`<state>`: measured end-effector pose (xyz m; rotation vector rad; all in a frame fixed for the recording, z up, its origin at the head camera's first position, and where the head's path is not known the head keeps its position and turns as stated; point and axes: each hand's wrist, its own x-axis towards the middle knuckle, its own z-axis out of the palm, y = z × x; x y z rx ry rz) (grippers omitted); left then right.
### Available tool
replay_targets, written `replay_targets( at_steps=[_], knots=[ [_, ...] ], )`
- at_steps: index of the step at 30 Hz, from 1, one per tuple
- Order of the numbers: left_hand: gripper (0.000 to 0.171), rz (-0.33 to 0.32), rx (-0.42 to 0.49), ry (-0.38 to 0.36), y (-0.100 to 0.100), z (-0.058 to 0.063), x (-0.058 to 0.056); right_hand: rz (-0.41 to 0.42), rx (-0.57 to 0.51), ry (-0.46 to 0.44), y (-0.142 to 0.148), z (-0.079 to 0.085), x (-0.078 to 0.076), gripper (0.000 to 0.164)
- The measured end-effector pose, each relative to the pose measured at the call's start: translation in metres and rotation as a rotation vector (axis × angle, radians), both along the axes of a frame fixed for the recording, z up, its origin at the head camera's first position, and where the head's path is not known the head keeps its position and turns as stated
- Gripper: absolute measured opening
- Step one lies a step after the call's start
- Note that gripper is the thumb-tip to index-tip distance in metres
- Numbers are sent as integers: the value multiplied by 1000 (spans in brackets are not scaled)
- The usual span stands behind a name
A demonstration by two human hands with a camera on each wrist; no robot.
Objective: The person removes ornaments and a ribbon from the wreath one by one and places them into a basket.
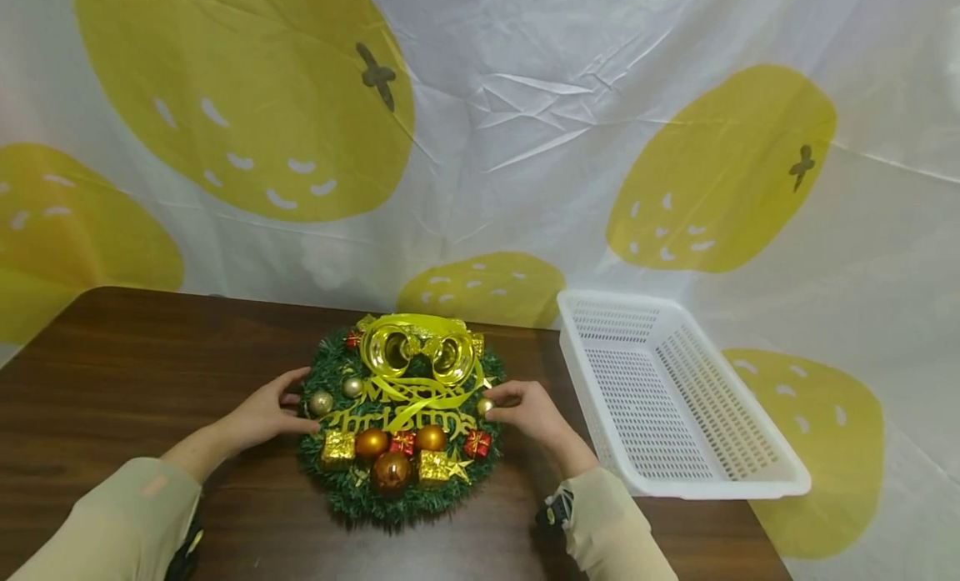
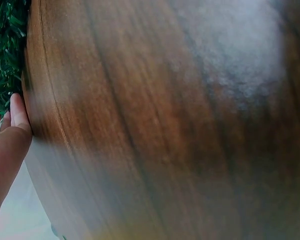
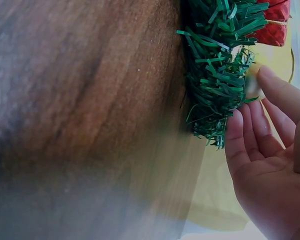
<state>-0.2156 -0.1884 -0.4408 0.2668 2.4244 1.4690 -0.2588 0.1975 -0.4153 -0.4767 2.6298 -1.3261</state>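
Observation:
A green Christmas wreath [image 1: 375, 504] lies on the dark wooden table. It carries two gold bells [image 1: 459, 369] with yellow ribbon, gold "Merry Christmas" lettering [image 1: 435, 421], baubles and small wrapped boxes. On its left edge, my left hand [image 1: 262, 413] grips the greenery between thumb and fingers; in the left wrist view only part of that hand [image 2: 7, 147] shows. My right hand [image 1: 538, 416] holds the opposite edge, its thumb by a small gold bauble [image 1: 485, 406]. The right wrist view shows the fingertips of this hand [image 3: 275, 145] against the wreath's side, partly hidden by greenery.
A white perforated plastic basket [image 1: 637, 473] stands right of the wreath, near the table's right edge. Behind the brown wooden table [image 1: 150, 348] hangs a white cloth [image 1: 517, 172] printed with large yellow fruit.

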Motion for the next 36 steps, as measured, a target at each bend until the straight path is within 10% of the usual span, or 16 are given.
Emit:
replay_targets(
  at_steps=[36],
  knots=[
    [100, 10, 26, 4, 2, -1, -1, -120, -137, -3, 9, 25, -6, 30]
  ],
)
